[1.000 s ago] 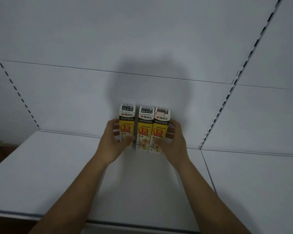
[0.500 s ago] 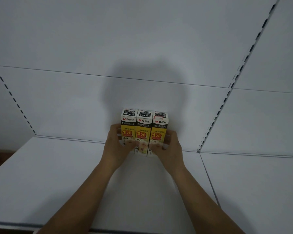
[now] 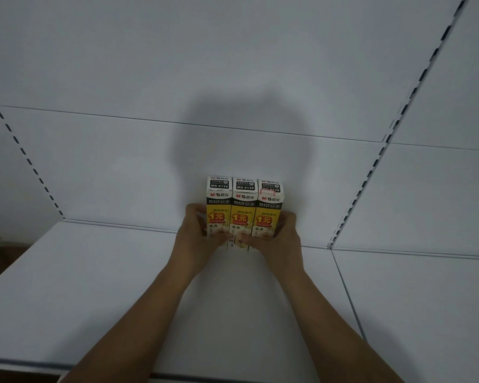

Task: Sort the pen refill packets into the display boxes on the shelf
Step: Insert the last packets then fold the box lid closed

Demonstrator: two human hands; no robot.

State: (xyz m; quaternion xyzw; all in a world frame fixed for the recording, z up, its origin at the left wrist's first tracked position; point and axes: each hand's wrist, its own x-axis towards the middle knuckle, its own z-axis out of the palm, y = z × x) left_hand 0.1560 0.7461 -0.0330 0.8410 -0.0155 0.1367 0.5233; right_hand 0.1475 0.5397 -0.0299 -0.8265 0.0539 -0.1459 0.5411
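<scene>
Yellow, black and white cardboard makes up three display boxes [image 3: 244, 208] that stand upright and touching in a row at the back of the white shelf [image 3: 94, 286], close against the rear panel [image 3: 122, 167]. The left hand [image 3: 197, 239] grips the left-hand box [image 3: 218, 205], its fingers [image 3: 191, 210] curled round the outer side and its thumb across the front. The right hand [image 3: 280, 241] grips the right-hand box [image 3: 270, 208] the same way, so the middle box [image 3: 244, 189] is clamped between the two.

Thin printed card like this is probably light and fairly stiff, but it would dent under a hard squeeze. The low outer sides, where the hands are now, look like the safest hold. Pressing inward keeps the row together, and if the pressure eased the middle box could slip or tip.

All three tops look closed, so I cannot tell whether refill packets are inside. No loose packets are in view.
</scene>
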